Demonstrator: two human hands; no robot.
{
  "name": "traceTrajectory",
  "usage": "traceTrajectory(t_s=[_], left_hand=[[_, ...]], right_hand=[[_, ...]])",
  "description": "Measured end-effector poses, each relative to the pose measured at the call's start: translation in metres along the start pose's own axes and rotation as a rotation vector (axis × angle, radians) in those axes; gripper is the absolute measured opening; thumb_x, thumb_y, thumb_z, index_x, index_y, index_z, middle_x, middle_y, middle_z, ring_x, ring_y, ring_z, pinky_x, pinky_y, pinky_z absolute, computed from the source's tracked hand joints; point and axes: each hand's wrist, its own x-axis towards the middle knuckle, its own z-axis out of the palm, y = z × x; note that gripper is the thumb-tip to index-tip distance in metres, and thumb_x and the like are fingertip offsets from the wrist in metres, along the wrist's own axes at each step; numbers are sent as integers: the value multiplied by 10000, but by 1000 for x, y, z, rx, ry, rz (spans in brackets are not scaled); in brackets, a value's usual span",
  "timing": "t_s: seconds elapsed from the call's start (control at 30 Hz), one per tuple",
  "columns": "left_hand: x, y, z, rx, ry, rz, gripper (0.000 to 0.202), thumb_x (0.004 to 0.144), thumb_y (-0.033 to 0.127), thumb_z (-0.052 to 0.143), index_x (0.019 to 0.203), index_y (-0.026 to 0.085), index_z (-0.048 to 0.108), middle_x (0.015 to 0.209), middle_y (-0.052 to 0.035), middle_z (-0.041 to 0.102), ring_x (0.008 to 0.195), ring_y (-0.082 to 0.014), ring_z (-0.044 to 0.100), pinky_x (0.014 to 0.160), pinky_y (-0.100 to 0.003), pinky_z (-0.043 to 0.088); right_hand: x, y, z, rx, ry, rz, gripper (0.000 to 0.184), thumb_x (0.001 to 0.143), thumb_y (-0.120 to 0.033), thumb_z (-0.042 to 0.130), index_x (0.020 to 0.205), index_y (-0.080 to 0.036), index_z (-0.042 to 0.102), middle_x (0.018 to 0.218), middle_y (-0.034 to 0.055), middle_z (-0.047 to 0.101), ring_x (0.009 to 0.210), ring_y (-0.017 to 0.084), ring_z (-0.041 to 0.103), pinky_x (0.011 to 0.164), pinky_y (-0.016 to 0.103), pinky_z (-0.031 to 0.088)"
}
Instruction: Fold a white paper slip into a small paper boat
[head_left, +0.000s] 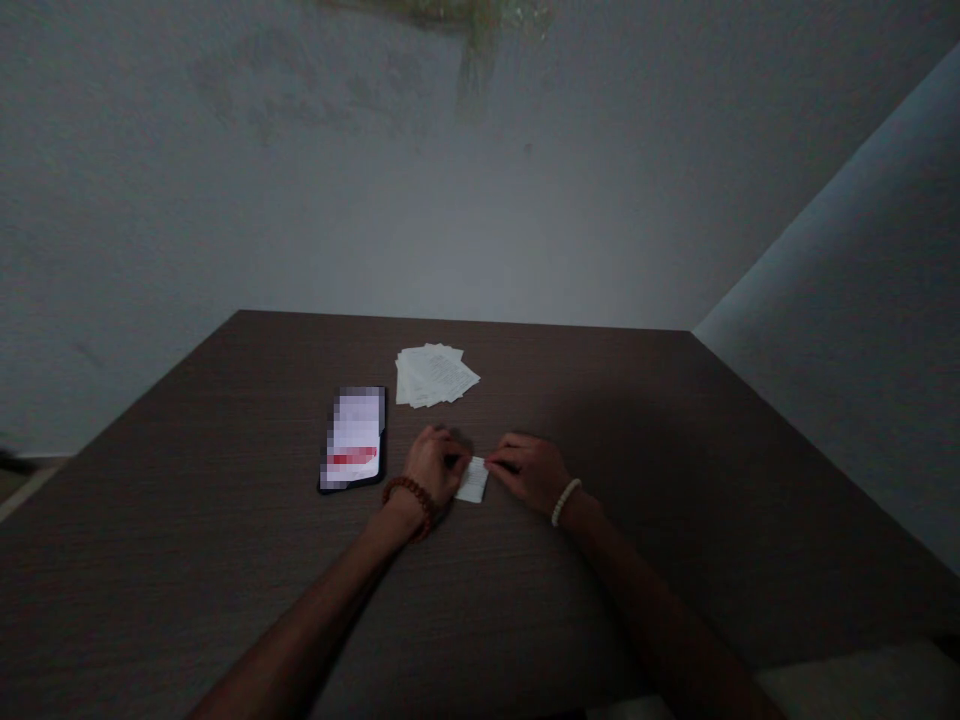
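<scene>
A small white slip of paper (472, 483) with faint print lies on the dark wooden table (487, 610), between my hands. My left hand (433, 468), with a brown beaded bracelet at the wrist, pinches its upper left corner. On the other side, my right hand (534, 470), wearing a pale beaded bracelet, pinches the upper right corner. Whether the slip is folded is too small to tell. Just beyond my left hand sits a loose, fanned pile of printed white papers (433, 376).
Left of my hands lies a phone (355, 435) in a dark case, its screen lit and partly pixelated. A grey, stained wall (480, 200) rises behind the table's far edge. Another wall (862, 300) stands along the right side.
</scene>
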Motion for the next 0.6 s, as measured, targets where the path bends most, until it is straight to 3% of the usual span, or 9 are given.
traceTrajectory(t_s=[0.27,0.4,0.6], left_hand=[[2,-2,1,-4,19,-17,127,761,183,615,831,175,721,797,-69,649,811,-234,551,803,-384,440],[3,-8,-3,7,-54,43,145,793,195,597,744,194,734,769,-61,625,797,-219,548,802,-376,435],[4,-21,-15,55,-169,108,169,784,339,662,896,252,753,820,-66,585,856,-240,521,773,-364,430]], right_hand=[[-2,-1,-4,-100,-6,-26,174,883,-315,567,866,-225,715,879,32,639,775,137,579,647,238,396],[-4,-3,-6,-93,-12,-25,159,868,-314,585,864,-231,720,855,33,607,751,130,561,640,235,395],[-4,-4,-6,-77,-1,1,141,851,-319,608,852,-238,723,852,28,592,747,129,553,633,239,390]])
